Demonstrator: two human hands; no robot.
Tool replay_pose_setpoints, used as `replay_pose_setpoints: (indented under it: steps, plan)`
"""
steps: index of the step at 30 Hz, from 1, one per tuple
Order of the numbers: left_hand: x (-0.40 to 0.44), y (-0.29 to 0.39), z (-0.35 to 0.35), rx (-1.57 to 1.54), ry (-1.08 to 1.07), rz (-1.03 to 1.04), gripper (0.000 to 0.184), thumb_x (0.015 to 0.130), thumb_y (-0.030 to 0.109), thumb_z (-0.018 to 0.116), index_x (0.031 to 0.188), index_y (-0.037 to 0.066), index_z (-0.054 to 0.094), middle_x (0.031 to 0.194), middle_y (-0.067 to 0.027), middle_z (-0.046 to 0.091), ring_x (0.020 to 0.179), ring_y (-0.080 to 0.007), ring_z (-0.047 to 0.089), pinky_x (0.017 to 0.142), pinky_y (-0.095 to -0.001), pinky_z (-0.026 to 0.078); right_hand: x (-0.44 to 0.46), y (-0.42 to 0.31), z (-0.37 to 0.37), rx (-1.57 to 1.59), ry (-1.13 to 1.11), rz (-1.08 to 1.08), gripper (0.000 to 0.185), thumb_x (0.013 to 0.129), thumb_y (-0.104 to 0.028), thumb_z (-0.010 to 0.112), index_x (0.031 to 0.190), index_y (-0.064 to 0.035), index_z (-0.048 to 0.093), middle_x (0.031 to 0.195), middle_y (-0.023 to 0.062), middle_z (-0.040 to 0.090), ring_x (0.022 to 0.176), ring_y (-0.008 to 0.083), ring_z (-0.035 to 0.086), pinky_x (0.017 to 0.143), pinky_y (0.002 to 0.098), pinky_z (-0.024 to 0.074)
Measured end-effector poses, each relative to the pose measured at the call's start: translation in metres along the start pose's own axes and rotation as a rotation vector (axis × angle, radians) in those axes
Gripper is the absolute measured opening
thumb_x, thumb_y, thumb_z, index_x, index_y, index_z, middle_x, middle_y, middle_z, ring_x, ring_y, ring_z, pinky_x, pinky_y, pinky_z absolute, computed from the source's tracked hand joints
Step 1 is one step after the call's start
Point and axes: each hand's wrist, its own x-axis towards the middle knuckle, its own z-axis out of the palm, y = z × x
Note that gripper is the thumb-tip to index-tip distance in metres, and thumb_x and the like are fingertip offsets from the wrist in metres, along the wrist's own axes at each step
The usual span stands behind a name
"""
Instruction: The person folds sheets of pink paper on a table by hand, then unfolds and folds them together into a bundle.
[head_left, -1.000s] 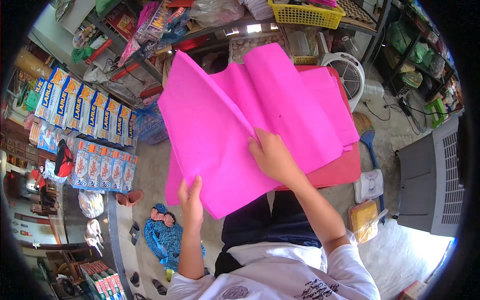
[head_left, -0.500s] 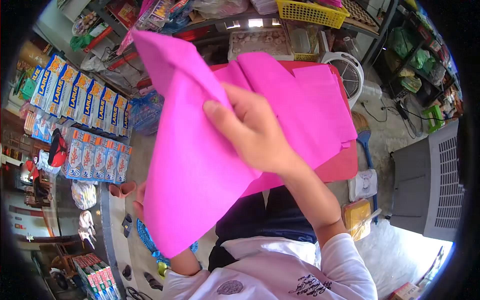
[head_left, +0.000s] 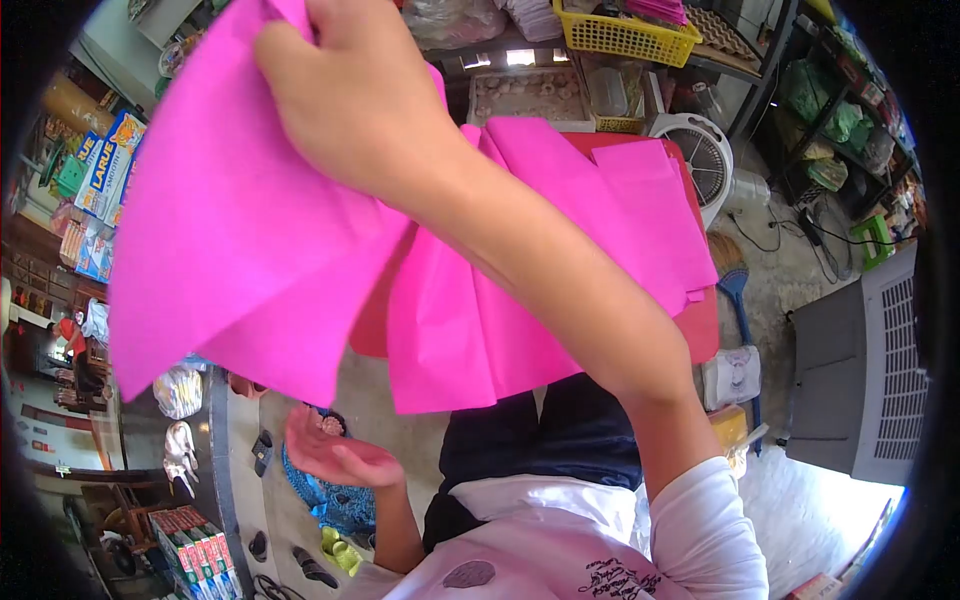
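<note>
A bright pink sheet (head_left: 230, 230), thin and limp like paper or cloth, hangs from my right hand (head_left: 345, 95) at the upper left. The fingers pinch its upper edge, and the top of the hand is cut off by the view. More pink sheets (head_left: 640, 220) lie layered on the red table (head_left: 703, 330), and a loose part droops over its near edge toward my lap. My right forearm crosses above them. Below the hanging sheet, my left hand (head_left: 340, 450) is held palm up with fingers spread, touching nothing.
Stacked beer cartons (head_left: 108, 170) stand at the left, partly covered by the sheet. A fan (head_left: 693, 160), a broom (head_left: 730, 270) and a grey slatted box (head_left: 850, 370) are at the right. Beyond the table are a yellow basket (head_left: 625, 38) and a shallow tray (head_left: 527, 97).
My right hand has carried the pink sheet up and to the left, away from the table. My left hand, mostly hidden behind the sheet before, now shows lower down.
</note>
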Motion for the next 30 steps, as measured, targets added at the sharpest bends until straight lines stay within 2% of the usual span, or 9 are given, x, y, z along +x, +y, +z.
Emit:
replay_pose_setpoints:
  steps: [4, 9, 12, 13, 16, 17, 20, 24, 30]
  plan:
    - [-0.036, -0.024, -0.032, -0.038, -0.221, -0.153, 0.053, 0.097, 0.029, 0.061, 0.135, -0.006, 0.047, 0.135, -0.0202, 0.054, 0.126, -0.0311, 0.052, 0.105, -0.0457, 0.043, 0.013, -0.057, -0.039, 0.111, -0.133, -0.215, 0.036, 0.100, -0.024, 0.052, 0.094, 0.0079, 0.068, 0.088, 0.0245, 0.068, 0.080, 0.0282, 0.067, 0.073, 0.0429, 0.0534]
    - [-0.007, -0.033, 0.014, 0.286, -0.552, -0.221, 0.064, 0.094, 0.036, 0.075, 0.139, -0.002, 0.050, 0.133, -0.0157, 0.057, 0.117, -0.0240, 0.057, 0.098, -0.0407, 0.047, 0.015, -0.132, -0.064, -0.038, 0.183, -0.179, 0.038, 0.101, -0.025, 0.051, 0.097, 0.0094, 0.067, 0.089, 0.0225, 0.067, 0.081, 0.0266, 0.066, 0.073, 0.0424, 0.0533]
    - [0.003, -0.092, 0.029, 0.213, -0.664, -0.637, 0.073, 0.091, 0.035, 0.079, 0.142, -0.005, 0.047, 0.127, -0.0203, 0.062, 0.110, -0.0235, 0.062, 0.095, -0.0398, 0.050, 0.020, -0.169, -0.064, -0.141, 0.419, -0.061, 0.040, 0.102, -0.026, 0.051, 0.098, 0.0104, 0.067, 0.090, 0.0212, 0.066, 0.081, 0.0256, 0.065, 0.073, 0.0420, 0.0532]
    - [0.012, -0.099, 0.032, 0.288, -0.779, -0.749, 0.081, 0.090, 0.040, 0.080, 0.146, -0.007, 0.045, 0.120, -0.0196, 0.065, 0.089, -0.0219, 0.068, 0.075, -0.0353, 0.055, 0.021, -0.176, -0.066, -0.172, 0.503, -0.009, 0.041, 0.102, -0.027, 0.051, 0.099, 0.0107, 0.067, 0.090, 0.0208, 0.066, 0.082, 0.0253, 0.065, 0.073, 0.0419, 0.0532]
    - [0.021, -0.118, 0.039, 0.248, -0.846, -0.876, 0.065, 0.089, 0.043, 0.081, 0.126, -0.007, 0.062, 0.100, -0.0147, 0.070, 0.066, -0.0165, 0.065, 0.055, -0.0304, 0.051, 0.015, -0.179, -0.095, -0.256, 0.523, 0.004, 0.041, 0.103, -0.028, 0.051, 0.104, 0.0101, 0.066, 0.091, 0.0176, 0.065, 0.081, 0.0231, 0.064, 0.074, 0.0407, 0.0532]
    - [0.029, -0.124, 0.040, 0.183, -0.919, -1.033, 0.050, 0.088, 0.045, 0.081, 0.096, -0.003, 0.071, 0.079, -0.0078, 0.069, 0.056, -0.0113, 0.060, 0.045, -0.0266, 0.042, 0.009, -0.175, -0.112, -0.282, 0.470, -0.025, 0.040, 0.103, -0.028, 0.051, 0.108, 0.0090, 0.066, 0.091, 0.0152, 0.065, 0.080, 0.0215, 0.064, 0.074, 0.0397, 0.0531]
    - [0.042, -0.122, 0.048, 0.168, -1.004, -1.140, 0.045, 0.089, 0.045, 0.080, 0.080, 0.003, 0.069, 0.065, -0.0025, 0.063, 0.055, -0.0067, 0.060, 0.045, -0.0245, 0.038, -0.010, -0.173, -0.156, -0.456, 0.354, -0.126, 0.039, 0.103, -0.029, 0.053, 0.115, 0.0060, 0.066, 0.094, 0.0113, 0.066, 0.080, 0.0182, 0.064, 0.075, 0.0371, 0.0534]
    - [0.021, -0.128, 0.063, 0.525, -0.779, -0.488, 0.062, 0.080, 0.059, 0.082, 0.081, -0.002, 0.069, 0.071, -0.0117, 0.070, 0.061, -0.0227, 0.067, 0.058, -0.0383, 0.053, -0.023, -0.168, -0.206, -0.630, 0.503, -0.320, 0.037, 0.104, -0.028, 0.054, 0.121, 0.0027, 0.067, 0.102, 0.0098, 0.069, 0.087, 0.0163, 0.066, 0.080, 0.0341, 0.0545]
    - [0.032, -0.179, 0.058, 0.688, -0.749, -0.518, 0.069, 0.073, 0.061, 0.085, 0.089, -0.005, 0.073, 0.080, -0.0185, 0.074, 0.067, -0.0269, 0.071, 0.065, -0.0416, 0.055, -0.074, -0.180, -0.289, -0.974, 0.706, -0.432, 0.036, 0.105, -0.026, 0.057, 0.130, -0.0022, 0.068, 0.114, 0.0075, 0.073, 0.097, 0.0135, 0.069, 0.088, 0.0296, 0.0562]
